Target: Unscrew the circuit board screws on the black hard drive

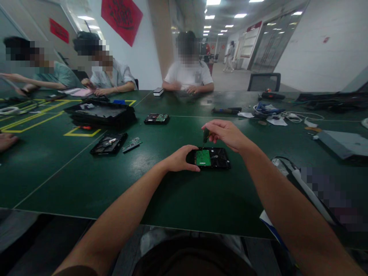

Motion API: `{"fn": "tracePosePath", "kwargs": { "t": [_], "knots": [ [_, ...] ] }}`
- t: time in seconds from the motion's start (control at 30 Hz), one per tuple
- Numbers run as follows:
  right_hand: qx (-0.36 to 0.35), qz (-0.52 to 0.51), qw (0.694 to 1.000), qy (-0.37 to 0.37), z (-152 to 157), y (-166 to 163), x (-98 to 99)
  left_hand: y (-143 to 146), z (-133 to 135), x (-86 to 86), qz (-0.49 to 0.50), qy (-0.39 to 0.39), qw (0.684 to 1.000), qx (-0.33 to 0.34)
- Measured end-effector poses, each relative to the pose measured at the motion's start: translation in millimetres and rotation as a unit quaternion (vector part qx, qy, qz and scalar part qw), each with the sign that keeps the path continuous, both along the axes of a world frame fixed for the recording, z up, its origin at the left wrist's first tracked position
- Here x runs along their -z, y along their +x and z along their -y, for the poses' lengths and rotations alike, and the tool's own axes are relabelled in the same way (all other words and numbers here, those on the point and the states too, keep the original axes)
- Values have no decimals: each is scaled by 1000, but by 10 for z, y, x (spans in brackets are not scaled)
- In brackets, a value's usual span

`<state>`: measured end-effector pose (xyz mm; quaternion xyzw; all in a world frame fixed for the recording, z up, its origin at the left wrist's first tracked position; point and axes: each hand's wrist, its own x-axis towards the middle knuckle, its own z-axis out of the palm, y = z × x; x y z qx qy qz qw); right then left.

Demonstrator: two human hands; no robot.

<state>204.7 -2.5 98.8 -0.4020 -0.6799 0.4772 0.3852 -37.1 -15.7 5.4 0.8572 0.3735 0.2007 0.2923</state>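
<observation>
On the green table (pixel 178 199) lies a black hard drive (pixel 221 158), its green circuit board (pixel 203 158) facing up. My left hand (pixel 184 159) grips the drive's left end, thumb along the near edge and fingers at the far edge. Above the drive, my right hand (pixel 222 133) is closed around the dark handle of a screwdriver (pixel 206 135). The screwdriver stands nearly upright, and its tip meets the board's far edge; any screw there is too small to make out.
To the left are an opened drive (pixel 109 144), a loose circuit board (pixel 132 144) and a black tray (pixel 100 113). Another drive (pixel 156 118) lies farther back. Cables (pixel 299 115) and a grey box (pixel 343 143) are on the right. Several people sit around the table.
</observation>
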Motion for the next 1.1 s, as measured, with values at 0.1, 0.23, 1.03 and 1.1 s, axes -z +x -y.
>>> {"fn": "tracePosePath", "kwargs": {
  "t": [0.1,0.23,1.03,1.1],
  "knots": [
    [-1,4,1000,-1,6,3,-6,6,16,40,11,8,1000,-13],
    [0,4,1000,-1,9,4,-8,13,38,51,19,12,1000,-18],
    [1,-3,1000,1,15,-5,-25,68,85,61,57,-26,997,-42],
    [-5,1,1000,0,25,-9,-37,68,82,64,57,-23,997,-43]
  ]
}}
